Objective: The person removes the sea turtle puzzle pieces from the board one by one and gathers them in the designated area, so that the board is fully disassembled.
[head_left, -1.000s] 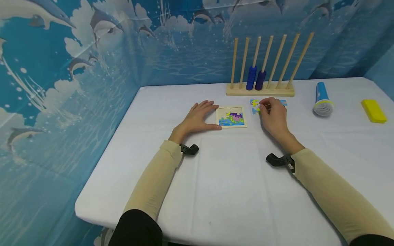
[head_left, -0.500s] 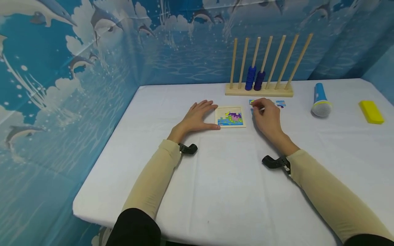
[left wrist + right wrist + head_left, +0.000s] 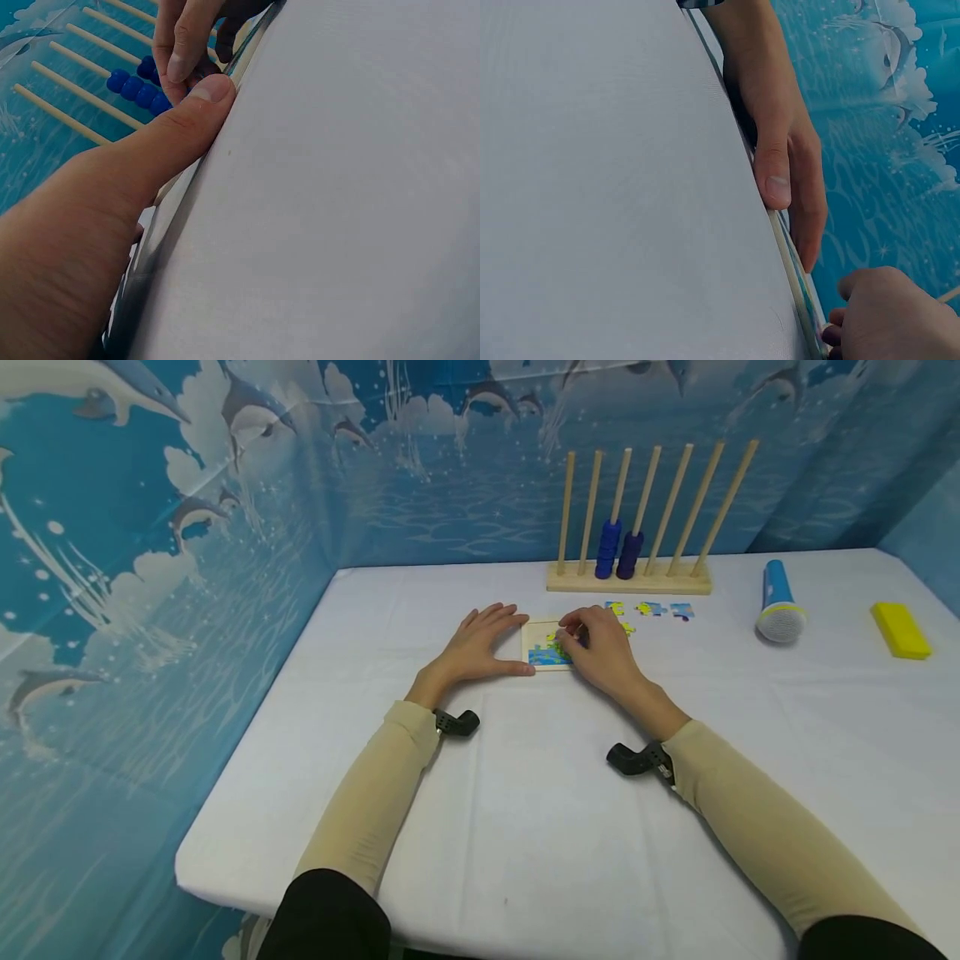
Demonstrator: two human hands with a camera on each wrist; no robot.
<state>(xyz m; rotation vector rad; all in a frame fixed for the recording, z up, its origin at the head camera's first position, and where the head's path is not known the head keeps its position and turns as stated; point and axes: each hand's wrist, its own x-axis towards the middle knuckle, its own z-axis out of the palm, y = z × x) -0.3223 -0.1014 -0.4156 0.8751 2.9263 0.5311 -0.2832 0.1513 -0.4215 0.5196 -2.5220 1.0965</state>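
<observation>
1. Nearest the camera, two cream sleeves are seen lying over the white tablecloth (image 3: pixel 525 827), a smooth fabric with faint fold lines.
2. The left hand (image 3: pixel 480 647) is laid flat against the left edge of the puzzle tray (image 3: pixel 542 662); its fingers are straight and slightly apart, and the thumb is pressed along the tray's near rim, as is confirmed in the left wrist view (image 3: pixel 196 105).
3. The right hand (image 3: pixel 600 647) is held over the tray with its fingers curled together at the tips, apparently pinched on a small puzzle piece; the piece itself is hidden, so what is gripped cannot be told for certain.
4. The tray is a thin, square, pale wooden frame, in which a blue and yellow picture is partly shown.
5. Just beyond it, the loose pieces (image 3: pixel 649 608) are scattered flat on the cloth: small, glossy, knobbed shapes in blue and yellow.
6. Farther back, a wooden peg rack (image 3: pixel 628 578) with six slim dowels is stood; dark blue rings (image 3: pixel 618 549) are stacked on two of them.
7. A likely fault is judged to be a piece set down askew, so that its knobs ride up on its neighbours. If the bracing left hand were relaxed, the light tray could slide on the smooth cloth.
</observation>
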